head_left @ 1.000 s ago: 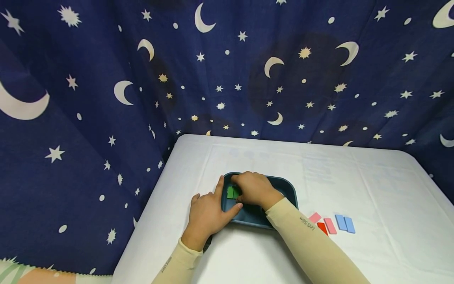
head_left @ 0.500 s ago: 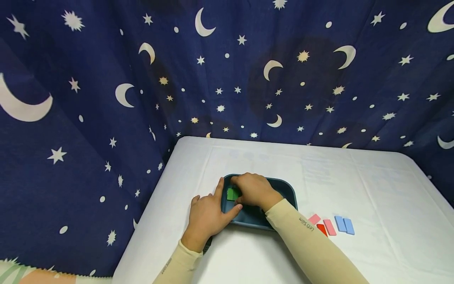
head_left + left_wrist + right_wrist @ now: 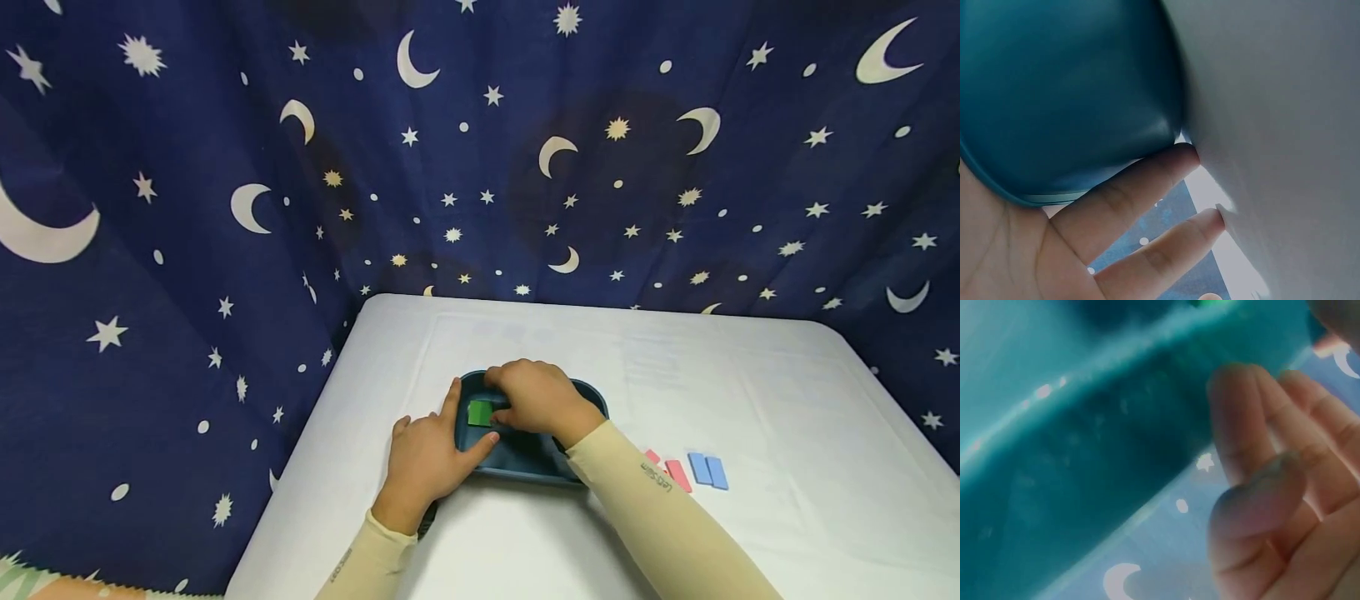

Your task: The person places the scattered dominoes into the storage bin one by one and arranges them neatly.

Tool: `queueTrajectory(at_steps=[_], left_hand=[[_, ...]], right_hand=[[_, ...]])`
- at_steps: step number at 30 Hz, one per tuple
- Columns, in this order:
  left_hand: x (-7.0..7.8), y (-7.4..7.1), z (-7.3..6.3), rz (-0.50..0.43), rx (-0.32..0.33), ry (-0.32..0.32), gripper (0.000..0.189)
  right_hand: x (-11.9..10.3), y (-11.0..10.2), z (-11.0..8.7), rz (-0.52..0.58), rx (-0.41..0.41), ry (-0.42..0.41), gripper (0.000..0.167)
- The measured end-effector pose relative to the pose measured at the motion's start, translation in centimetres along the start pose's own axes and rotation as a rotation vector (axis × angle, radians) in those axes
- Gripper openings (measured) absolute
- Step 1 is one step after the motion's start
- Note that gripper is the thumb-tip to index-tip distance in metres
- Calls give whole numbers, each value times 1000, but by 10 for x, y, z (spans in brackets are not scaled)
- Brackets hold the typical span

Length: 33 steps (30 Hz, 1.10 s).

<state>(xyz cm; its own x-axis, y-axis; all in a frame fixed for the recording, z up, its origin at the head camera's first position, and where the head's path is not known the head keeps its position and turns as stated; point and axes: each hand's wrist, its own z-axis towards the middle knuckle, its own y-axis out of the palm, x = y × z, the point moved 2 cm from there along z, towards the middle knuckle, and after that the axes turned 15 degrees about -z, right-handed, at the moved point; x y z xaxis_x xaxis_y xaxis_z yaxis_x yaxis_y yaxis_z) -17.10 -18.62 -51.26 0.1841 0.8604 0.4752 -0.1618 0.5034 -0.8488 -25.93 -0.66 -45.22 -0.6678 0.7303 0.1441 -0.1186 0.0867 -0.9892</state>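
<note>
Green blocks (image 3: 480, 413) lie side by side on the floor of a dark teal tray (image 3: 517, 477), near its left end in the head view. My left hand (image 3: 431, 462) steadies that end, its index finger and thumb spread along the rim. In the left wrist view, straight fingers (image 3: 1141, 187) lie against the tray's outer wall (image 3: 1072, 81). Reaching into the tray from the right, my right hand (image 3: 538, 404) has its thumb close beside the green blocks. The right wrist view shows its fingers (image 3: 1238, 419) extended and the thumb bent, with nothing visible between them.
To the right of the tray, a pink block (image 3: 678, 476) and two blue blocks (image 3: 708, 470) lie on the white tablecloth (image 3: 780, 400). Another pink block (image 3: 652, 456) is partly covered by the right sleeve (image 3: 652, 500). A dark blue curtain (image 3: 480, 167) hangs behind the table.
The head view has turned slightly right, so everything appears shifted left. The green blocks now sit closer together, and more of them shows beside the right thumb. The red block is now mostly behind the sleeve.
</note>
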Motion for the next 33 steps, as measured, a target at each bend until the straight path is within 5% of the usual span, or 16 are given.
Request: queueTrajectory(at_steps=[9,19,33], left_hand=[[0,2,0,-2,-2,-1,108],[2,-1,-2,-18,-5,-9,109],[1,1,-2,-27,0,4,109]], right_hand=[[25,-37,-42,53,154,82,47],[55,-52,-101,41,310,181,40],[95,-22,-175,89,244,428,39]])
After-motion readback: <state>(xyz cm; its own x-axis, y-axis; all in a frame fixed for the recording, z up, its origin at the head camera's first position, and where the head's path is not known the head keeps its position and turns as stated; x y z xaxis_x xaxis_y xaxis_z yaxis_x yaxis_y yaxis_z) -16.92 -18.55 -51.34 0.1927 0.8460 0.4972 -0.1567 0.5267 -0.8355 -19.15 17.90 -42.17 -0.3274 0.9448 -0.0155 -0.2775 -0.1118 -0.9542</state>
